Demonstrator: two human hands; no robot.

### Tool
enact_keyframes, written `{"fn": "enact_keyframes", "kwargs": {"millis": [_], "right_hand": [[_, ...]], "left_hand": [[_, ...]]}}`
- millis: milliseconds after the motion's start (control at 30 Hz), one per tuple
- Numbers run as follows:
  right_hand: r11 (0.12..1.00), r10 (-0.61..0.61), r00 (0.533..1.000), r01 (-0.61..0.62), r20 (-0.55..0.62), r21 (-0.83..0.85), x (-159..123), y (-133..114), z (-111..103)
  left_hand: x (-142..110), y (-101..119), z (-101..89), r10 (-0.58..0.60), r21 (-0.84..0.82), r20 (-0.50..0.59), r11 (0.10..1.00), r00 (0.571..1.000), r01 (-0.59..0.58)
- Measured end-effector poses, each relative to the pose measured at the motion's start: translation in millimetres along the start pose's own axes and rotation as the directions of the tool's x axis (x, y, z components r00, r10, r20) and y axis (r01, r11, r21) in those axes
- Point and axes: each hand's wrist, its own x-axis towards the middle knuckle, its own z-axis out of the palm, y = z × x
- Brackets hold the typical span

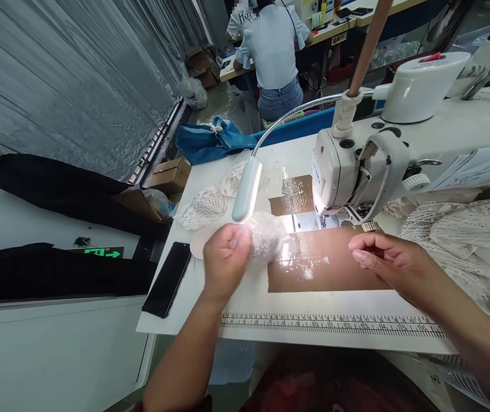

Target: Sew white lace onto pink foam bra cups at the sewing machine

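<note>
Clock face centred on the brown sheet, twelve away from the worker. Worktop (249,293): white, ruler strip (331,325) along six. Sewing machine (438,134): at one to two. Lace heap (463,234): at three. Brown sheet (335,269): lying flat before the machine. Right hand (376,256): toward three, fingers loosely half-curled; I see nothing in its grip. Left hand (226,252): toward nine, thumb and fingers pinched on a lace piece. Two loose lace pieces (205,209): at ten, beyond the lamp head (247,191). Held lace piece (266,236): between nine and ten, motion-blurred, away from the needle.

Progress (judgement): mid-batch, one piece being handled. Cannot tell whether heap or loose pair is finished; the held piece's stitching is too blurred to read.
</note>
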Motion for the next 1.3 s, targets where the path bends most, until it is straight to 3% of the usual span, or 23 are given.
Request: {"fn": "enact_keyframes", "kwargs": {"millis": [33,100,167,233,300,400,567,700,900,1133,1300], "right_hand": [[0.996,-0.025,1.000,0.024,-0.006,-0.081,2.4,-0.2,-0.1],[0.969,-0.094,0.995,0.096,0.019,-0.229,8.3,-0.9,2.5],[0.925,-0.162,0.985,0.174,0.065,-0.339,15.0,-0.8,6.7],[0.878,-0.215,0.971,0.238,0.101,-0.417,20.7,0.5,11.0],[0.832,-0.256,0.958,0.288,0.132,-0.475,24.2,2.5,15.2],[0.723,-0.305,0.925,0.379,0.226,-0.577,24.9,6.3,22.4],[0.430,-0.404,0.880,0.425,0.252,-0.796,20.0,14.4,32.9],[0.304,-0.420,0.878,0.373,0.228,-0.877,19.4,16.1,36.1],[0.278,-0.382,0.912,0.266,0.148,-0.923,27.3,11.9,38.8],[0.273,-0.419,0.901,0.246,0.115,-0.930,29.8,12.4,40.8],[0.263,-0.413,0.902,0.250,0.125,-0.932,29.0,12.7,39.8]], "left_hand": [[3.8,-0.9,9.7,0.153,0.184,0.051,0.970,0.987,-0.159],[5.3,-2.3,42.1,0.336,0.381,0.292,0.818,0.895,-0.431],[-0.1,-1.9,80.2,0.283,0.471,0.553,0.670,0.784,-0.574],[-9.3,1.4,109.1,0.262,0.442,0.643,0.640,0.719,-0.629],[-17.8,7.5,120.7,0.269,0.400,0.694,0.627,0.668,-0.668],[-21.1,17.4,110.3,0.292,0.349,0.741,0.603,0.605,-0.718],[-4.7,13.9,85.9,0.278,0.198,0.721,0.795,0.634,-0.574],[4.6,-5.0,94.5,0.363,0.121,0.667,0.809,0.651,-0.575],[17.9,-18.8,106.5,0.397,0.056,0.669,0.816,0.628,-0.576],[26.9,-29.9,105.8,0.506,0.082,0.629,0.712,0.590,-0.698],[29.7,-31.0,107.2,0.508,0.103,0.607,0.713,0.612,-0.694]]}}
